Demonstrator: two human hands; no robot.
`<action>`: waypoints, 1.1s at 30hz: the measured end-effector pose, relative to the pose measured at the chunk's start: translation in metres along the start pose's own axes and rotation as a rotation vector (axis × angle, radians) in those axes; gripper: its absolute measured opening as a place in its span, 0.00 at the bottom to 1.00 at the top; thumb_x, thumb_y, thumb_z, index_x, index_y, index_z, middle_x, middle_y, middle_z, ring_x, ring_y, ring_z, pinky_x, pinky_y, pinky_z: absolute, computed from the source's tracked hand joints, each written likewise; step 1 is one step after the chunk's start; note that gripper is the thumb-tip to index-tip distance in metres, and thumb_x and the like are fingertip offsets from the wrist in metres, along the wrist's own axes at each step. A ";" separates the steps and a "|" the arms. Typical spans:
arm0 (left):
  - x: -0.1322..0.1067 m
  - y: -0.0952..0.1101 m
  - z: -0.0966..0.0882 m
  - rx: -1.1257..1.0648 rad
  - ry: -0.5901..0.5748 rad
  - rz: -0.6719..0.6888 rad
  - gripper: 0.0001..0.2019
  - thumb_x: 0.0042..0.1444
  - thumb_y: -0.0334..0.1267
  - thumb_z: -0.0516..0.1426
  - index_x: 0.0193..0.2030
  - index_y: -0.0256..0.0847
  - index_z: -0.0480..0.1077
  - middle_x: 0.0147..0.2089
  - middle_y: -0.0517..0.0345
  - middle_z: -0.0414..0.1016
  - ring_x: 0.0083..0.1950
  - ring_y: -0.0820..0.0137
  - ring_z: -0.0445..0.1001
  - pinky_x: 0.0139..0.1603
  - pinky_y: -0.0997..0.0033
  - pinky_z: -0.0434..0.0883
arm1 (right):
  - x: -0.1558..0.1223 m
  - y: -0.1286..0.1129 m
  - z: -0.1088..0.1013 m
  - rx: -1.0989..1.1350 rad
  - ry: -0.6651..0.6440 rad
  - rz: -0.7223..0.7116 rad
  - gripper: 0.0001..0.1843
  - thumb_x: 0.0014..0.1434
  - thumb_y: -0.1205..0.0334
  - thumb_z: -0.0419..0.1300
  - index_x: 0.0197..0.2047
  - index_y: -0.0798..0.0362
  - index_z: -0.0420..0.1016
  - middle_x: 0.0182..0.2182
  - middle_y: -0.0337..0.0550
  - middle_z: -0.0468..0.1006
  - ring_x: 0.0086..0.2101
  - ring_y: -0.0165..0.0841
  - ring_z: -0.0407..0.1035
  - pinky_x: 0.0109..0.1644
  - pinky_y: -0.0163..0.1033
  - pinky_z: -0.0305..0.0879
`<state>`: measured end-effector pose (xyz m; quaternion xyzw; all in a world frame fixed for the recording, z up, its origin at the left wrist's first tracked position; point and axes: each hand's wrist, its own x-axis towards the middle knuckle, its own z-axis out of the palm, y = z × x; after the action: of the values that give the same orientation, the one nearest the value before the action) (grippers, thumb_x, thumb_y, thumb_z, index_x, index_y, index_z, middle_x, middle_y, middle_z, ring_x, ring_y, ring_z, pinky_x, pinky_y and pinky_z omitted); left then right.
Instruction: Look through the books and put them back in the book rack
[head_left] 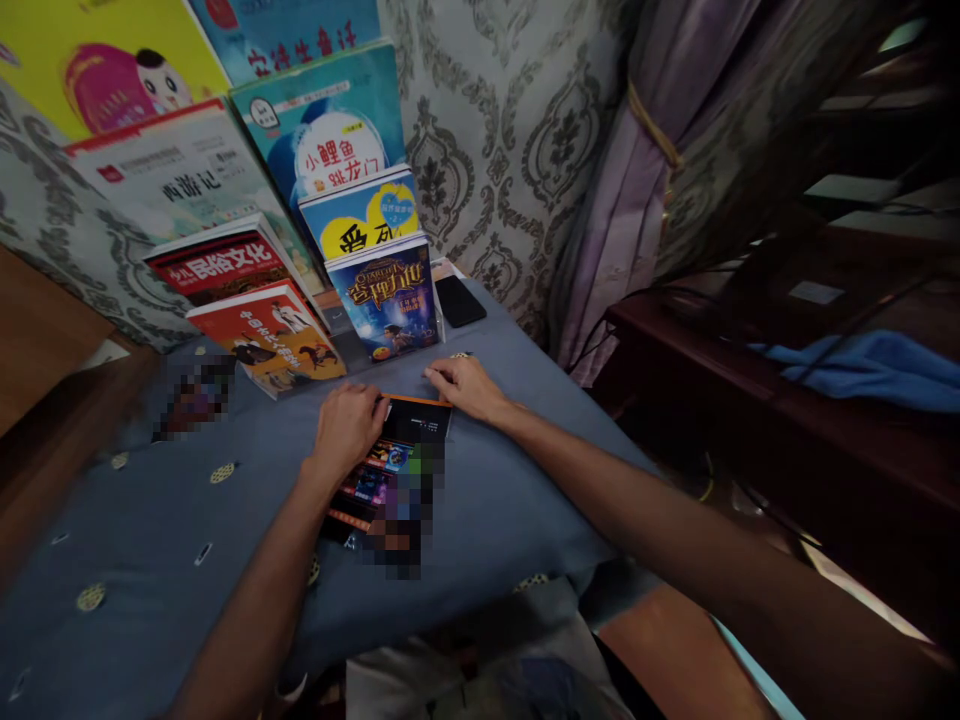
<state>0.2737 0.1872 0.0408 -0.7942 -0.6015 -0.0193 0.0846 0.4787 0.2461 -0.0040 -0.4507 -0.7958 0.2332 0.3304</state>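
A dark book with an orange edge (pixel 409 445) lies flat on the blue cloth-covered table (pixel 165 530). My left hand (pixel 346 425) rests on its upper left part, fingers curled down over the cover. My right hand (pixel 466 385) lies at the book's far right corner, fingers bent and touching the edge. Just behind the hands stand a blue fantasy book (pixel 386 297) and a red-orange book (pixel 270 338).
More books lean against the patterned wall in rows: a red one (pixel 217 262), a white one (pixel 172 170), teal ones (pixel 330 125). A black phone (pixel 459 300) lies beside them. A purple curtain (pixel 622 190) hangs at right, by dark furniture with a blue cloth (pixel 877 368).
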 end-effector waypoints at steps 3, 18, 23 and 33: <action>-0.008 0.008 -0.007 -0.017 -0.055 0.001 0.18 0.70 0.46 0.47 0.47 0.39 0.75 0.44 0.45 0.80 0.48 0.57 0.77 0.48 0.62 0.69 | 0.000 0.001 0.000 0.007 0.009 0.004 0.18 0.68 0.60 0.52 0.28 0.52 0.75 0.18 0.38 0.74 0.25 0.33 0.67 0.33 0.37 0.56; -0.011 0.016 0.013 -0.263 -0.160 0.199 0.39 0.59 0.65 0.55 0.68 0.39 0.60 0.73 0.37 0.58 0.76 0.44 0.48 0.69 0.38 0.55 | -0.005 -0.005 0.000 0.048 0.008 -0.058 0.22 0.67 0.57 0.51 0.22 0.51 0.68 0.15 0.34 0.64 0.21 0.30 0.62 0.29 0.36 0.51; -0.024 0.046 0.008 -0.145 -0.112 0.194 0.29 0.62 0.55 0.57 0.61 0.36 0.66 0.66 0.35 0.68 0.70 0.45 0.61 0.65 0.43 0.63 | -0.006 -0.007 -0.001 0.020 0.006 -0.056 0.23 0.68 0.57 0.51 0.21 0.50 0.65 0.15 0.34 0.64 0.23 0.31 0.62 0.30 0.36 0.51; -0.026 0.061 -0.016 -0.070 -0.158 0.235 0.12 0.67 0.42 0.53 0.45 0.37 0.73 0.48 0.43 0.79 0.52 0.55 0.78 0.52 0.59 0.73 | -0.005 -0.005 -0.002 0.015 0.017 -0.048 0.23 0.68 0.57 0.51 0.22 0.52 0.69 0.18 0.37 0.70 0.24 0.31 0.64 0.32 0.37 0.53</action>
<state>0.3267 0.1441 0.0468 -0.8607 -0.5079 0.0324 0.0111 0.4793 0.2390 -0.0005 -0.4308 -0.8018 0.2275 0.3460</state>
